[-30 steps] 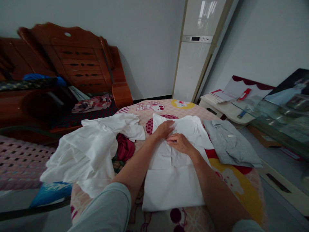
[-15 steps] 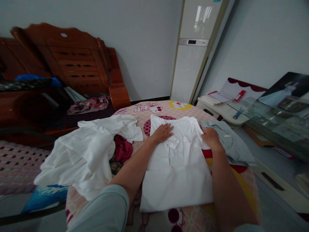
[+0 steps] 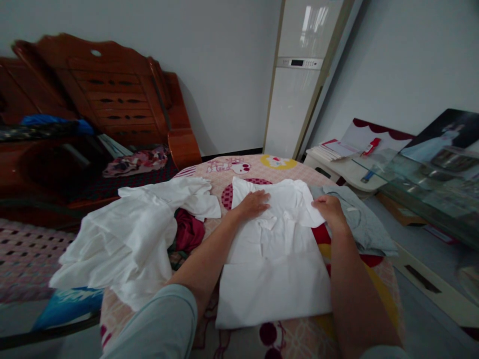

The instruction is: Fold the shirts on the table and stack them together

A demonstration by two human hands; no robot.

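A white shirt [image 3: 277, 284] lies partly folded on the round table, its lower part turned up in a broad panel toward me. My left hand [image 3: 253, 204] rests flat on the upper left of the shirt, fingers stretched out. At the upper right edge, my right hand [image 3: 330, 209] pinches a loose flap of the same shirt, possibly a sleeve; the fingertips are partly hidden. Folded grey clothing [image 3: 368, 227] lies just beyond my right hand. To the left of my left arm is a rumpled heap of white clothing [image 3: 130, 234], with a dark red cloth [image 3: 189, 229] against it.
A patterned cloth covers the table [image 3: 295, 336]. A wooden chair [image 3: 112, 99] stands at the back left, and a tall white air conditioner [image 3: 290, 109] in the corner. On the right are a glass shelf [image 3: 411, 184] and a white cabinet [image 3: 366, 184] with papers.
My right hand has shifted slightly up and to the right, and more of the shirt's flap shows below it. My left hand stays on the shirt.
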